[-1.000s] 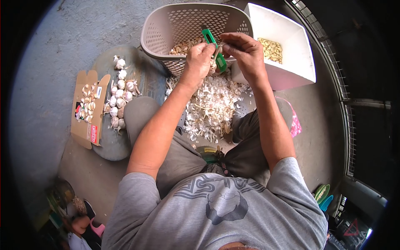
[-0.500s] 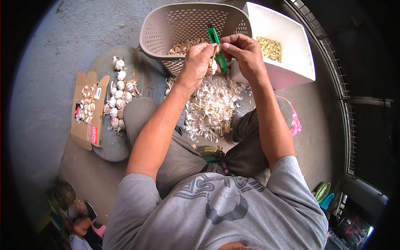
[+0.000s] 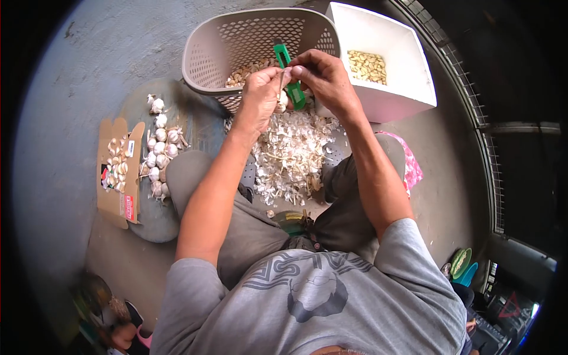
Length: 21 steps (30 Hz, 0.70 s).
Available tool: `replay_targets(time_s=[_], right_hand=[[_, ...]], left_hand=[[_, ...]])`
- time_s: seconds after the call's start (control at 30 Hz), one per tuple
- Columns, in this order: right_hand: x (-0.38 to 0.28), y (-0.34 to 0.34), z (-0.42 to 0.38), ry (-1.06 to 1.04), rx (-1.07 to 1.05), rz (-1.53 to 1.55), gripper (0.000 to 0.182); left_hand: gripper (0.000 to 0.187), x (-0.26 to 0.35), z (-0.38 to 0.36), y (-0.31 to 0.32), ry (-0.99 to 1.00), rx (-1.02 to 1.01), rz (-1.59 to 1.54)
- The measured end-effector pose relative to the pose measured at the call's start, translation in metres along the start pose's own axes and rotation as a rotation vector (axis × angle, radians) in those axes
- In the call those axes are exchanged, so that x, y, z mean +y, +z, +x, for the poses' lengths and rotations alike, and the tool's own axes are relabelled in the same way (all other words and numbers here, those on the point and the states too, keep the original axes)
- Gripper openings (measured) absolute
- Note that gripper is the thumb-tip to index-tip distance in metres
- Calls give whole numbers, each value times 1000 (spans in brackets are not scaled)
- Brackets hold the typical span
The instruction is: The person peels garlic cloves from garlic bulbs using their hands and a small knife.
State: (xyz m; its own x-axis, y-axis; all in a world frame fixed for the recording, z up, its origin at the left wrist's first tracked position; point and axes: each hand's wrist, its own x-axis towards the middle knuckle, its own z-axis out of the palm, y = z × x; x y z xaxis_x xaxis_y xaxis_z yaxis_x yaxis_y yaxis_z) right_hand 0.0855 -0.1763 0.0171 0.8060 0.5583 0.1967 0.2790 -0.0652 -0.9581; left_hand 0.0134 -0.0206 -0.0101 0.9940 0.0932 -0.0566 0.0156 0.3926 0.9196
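My left hand (image 3: pixel 258 97) is closed round a garlic bulb (image 3: pixel 282 102), near the front rim of the perforated basket (image 3: pixel 204 89). Against it, my right hand (image 3: pixel 325 80) has its thumb and index finger pinched at the bulb's stem. A green cutter (image 3: pixel 296 94) stands upright between the two hands, its body passing behind the right fingertips; which fingers hold it is hard to make out. Loose garlic cloves (image 3: pixel 241 75) lie inside the basket. Below the hands, a heap of garlic skins (image 3: pixel 290 154) covers the floor between my feet.
On the left, a round stool (image 3: pixel 160 228) bears several garlic bulbs (image 3: pixel 160 148) and a cardboard piece (image 3: pixel 109 204) with cloves. A white foam box (image 3: pixel 396 97) with peeled cloves (image 3: pixel 367 67) adjoins the basket. Pink cloth (image 3: pixel 412 168) lies right; another person's arm (image 3: pixel 123 335) shows lower left.
The view has shifted, so basket and box appear further left. Both hands remain together at the bulb and cutter, with the right fingertips now closer to the left ones.
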Motion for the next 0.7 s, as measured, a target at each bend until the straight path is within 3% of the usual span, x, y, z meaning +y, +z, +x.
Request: replay_targets(time_s=[0.1, 0.2, 0.4, 0.47, 0.57, 0.7], right_hand=[[-9, -3, -1, -31, -80, -63, 15], [-9, -8, -1, 84, -103, 50, 15], [-1, -27, 8, 38, 13, 392, 19], [-2, -25, 11, 27, 231, 302, 26], [2, -18, 20, -29, 271, -153, 40], [18, 0, 23, -214, 155, -24, 37]], left_hand=[[30, 2, 1, -4, -52, -31, 22], [40, 4, -1, 0, -65, -7, 21], [50, 14, 6, -13, -4, 75, 83], [50, 17, 5, -17, 30, 79, 74], [50, 16, 7, -19, 24, 87, 22], [54, 15, 7, -21, -41, 65, 37]])
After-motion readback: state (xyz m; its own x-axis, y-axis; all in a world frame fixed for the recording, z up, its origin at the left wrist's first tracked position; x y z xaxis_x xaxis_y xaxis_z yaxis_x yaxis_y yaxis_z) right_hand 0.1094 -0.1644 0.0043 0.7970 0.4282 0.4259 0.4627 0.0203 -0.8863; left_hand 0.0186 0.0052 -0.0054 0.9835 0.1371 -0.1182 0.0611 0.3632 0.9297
